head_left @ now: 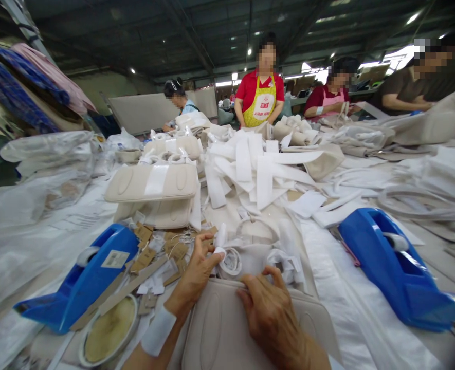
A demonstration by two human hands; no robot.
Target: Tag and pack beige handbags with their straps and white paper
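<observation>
A beige bag (231, 324) with stitched oval outlines lies in front of me, its top edge facing away. My left hand (201, 264) reaches past its left corner, thumb and fingers closed on a strap wrapped in white material (232, 261), coiled in a loop. My right hand (269, 308) is bent over the bag's top edge, the thumb and fingertips closed on the rim. Just beyond my right fingers sits another white-wrapped bundle (287, 263), crumpled. A white patch (158, 330) is wrapped round my left wrist.
Blue tape dispensers stand at left (92, 277) and right (389, 267). Cardboard tags (144, 257) and a round tin (109, 331) lie at left. Beyond are stacked beige bags (153, 182), white strips (246, 159) and plastic wrap (53, 169). Several people stand or sit across the table.
</observation>
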